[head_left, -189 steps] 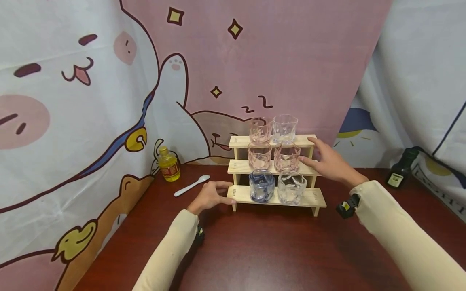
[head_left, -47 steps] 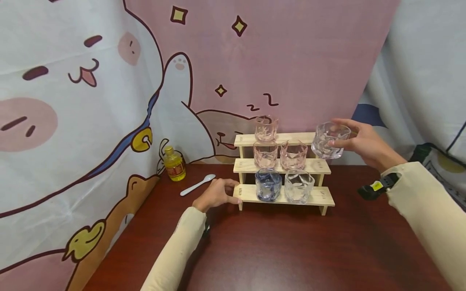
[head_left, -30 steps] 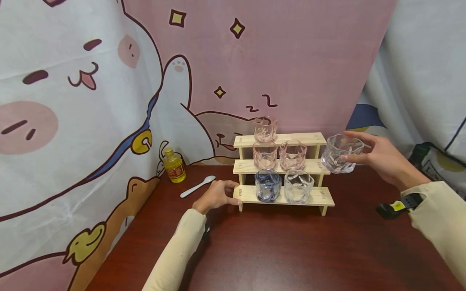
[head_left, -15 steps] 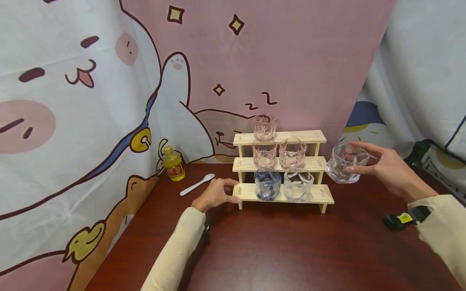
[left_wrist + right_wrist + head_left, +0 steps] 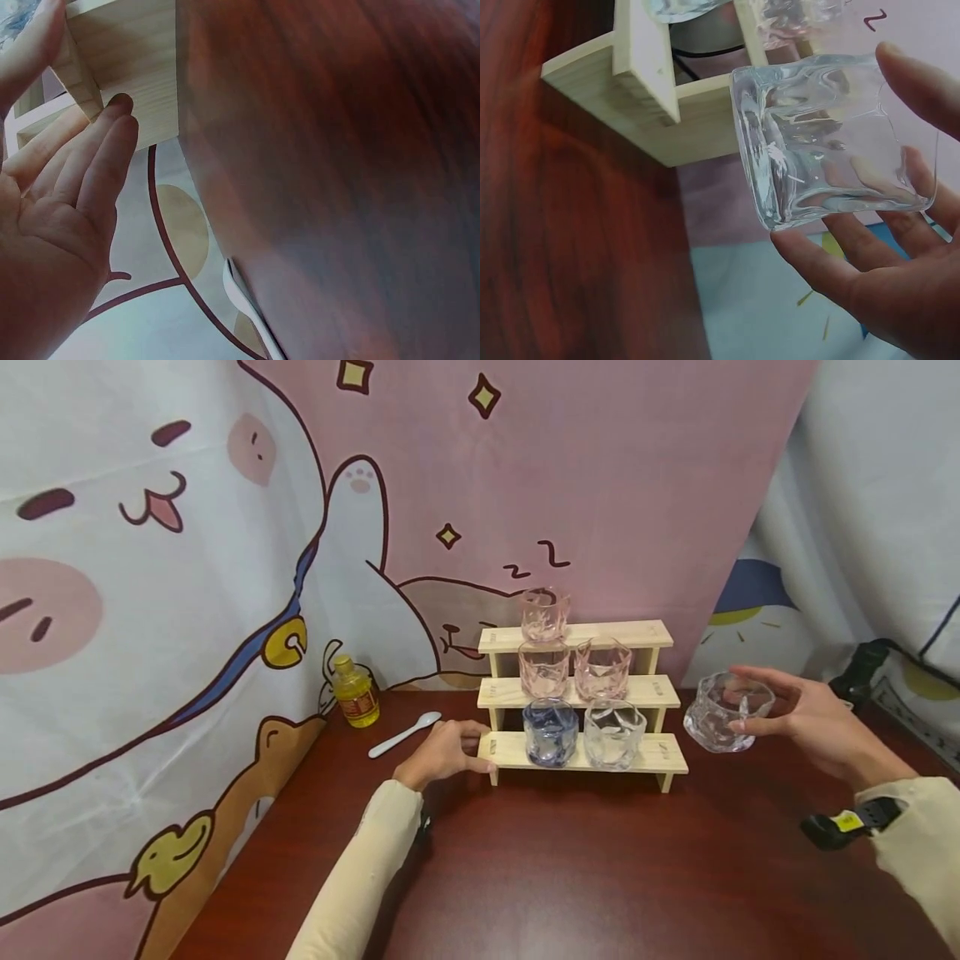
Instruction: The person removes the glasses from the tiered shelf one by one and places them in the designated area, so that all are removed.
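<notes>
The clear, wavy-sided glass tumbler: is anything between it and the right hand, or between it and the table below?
Nothing visible. The right hand grips the clear glass tumbler directly, and no object shows between it and the dark red wooden table. The pale wooden tiered shelf stands left of the tumbler.

The label (image 5: 361,704) on the yellow bottle (image 5: 355,692) is too small to read, and the right hand (image 5: 813,720) partly hides the dark bottle (image 5: 860,672). The left wrist view's edge cuts off the spoon (image 5: 246,301).
</notes>
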`<state>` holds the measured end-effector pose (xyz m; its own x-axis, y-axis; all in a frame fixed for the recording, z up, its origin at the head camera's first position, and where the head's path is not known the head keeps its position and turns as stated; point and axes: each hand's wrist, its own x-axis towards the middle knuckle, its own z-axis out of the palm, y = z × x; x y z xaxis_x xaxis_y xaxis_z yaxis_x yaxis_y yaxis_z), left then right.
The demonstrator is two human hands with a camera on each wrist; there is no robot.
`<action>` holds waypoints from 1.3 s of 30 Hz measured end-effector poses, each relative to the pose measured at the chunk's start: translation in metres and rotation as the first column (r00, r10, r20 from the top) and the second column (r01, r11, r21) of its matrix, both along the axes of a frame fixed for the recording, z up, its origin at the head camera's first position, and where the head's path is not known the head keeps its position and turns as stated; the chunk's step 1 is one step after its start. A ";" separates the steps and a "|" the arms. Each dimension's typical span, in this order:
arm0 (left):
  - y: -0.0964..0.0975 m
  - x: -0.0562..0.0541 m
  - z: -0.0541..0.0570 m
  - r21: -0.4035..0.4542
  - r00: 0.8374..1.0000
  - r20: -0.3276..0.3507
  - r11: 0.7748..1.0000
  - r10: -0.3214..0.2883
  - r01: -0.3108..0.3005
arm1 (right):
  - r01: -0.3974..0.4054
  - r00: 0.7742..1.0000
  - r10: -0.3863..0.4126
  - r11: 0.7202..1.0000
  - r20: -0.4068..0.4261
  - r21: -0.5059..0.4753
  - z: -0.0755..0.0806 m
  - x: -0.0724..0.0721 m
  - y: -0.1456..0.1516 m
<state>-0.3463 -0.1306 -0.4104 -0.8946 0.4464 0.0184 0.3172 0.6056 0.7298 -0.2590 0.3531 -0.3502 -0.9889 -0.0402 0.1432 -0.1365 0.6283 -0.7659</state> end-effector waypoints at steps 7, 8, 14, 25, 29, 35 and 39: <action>0.002 -0.001 0.003 -0.040 1.000 -0.017 0.999 -0.011 0.010 | -0.007 1.000 0.007 1.000 0.027 0.015 -0.013 -0.002 0.006; 0.003 -0.001 0.003 -0.046 1.000 -0.019 0.999 -0.013 0.012 | -0.010 0.999 0.010 1.000 0.037 0.014 -0.015 -0.002 0.006; 0.005 0.002 0.006 -0.083 0.999 -0.040 0.996 -0.030 0.027 | 0.016 0.995 -0.017 1.000 0.102 0.016 -0.031 -0.005 0.004; 0.005 0.000 0.008 -0.133 0.998 -0.051 0.991 -0.033 0.026 | 0.061 0.993 -0.061 0.998 0.100 0.001 -0.054 -0.004 0.002; 0.006 0.000 0.008 -0.138 0.997 -0.068 0.990 -0.026 0.017 | 0.066 0.992 -0.064 0.998 0.105 -0.016 -0.056 -0.003 -0.001; 0.007 0.001 0.006 -0.176 0.994 -0.102 0.984 -0.027 0.008 | 0.092 0.987 -0.087 0.995 0.137 -0.031 -0.059 -0.002 -0.006; 0.006 0.001 0.005 -0.183 0.995 -0.101 0.983 -0.009 -0.009 | 0.098 0.987 -0.094 0.995 0.134 -0.021 -0.063 -0.001 -0.009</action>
<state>-0.3451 -0.1244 -0.4052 -0.8924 0.4506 0.0260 0.3833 0.7262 0.5707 -0.2603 0.3438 -0.4129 -0.9983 0.0577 0.0101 0.0274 0.6120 -0.7904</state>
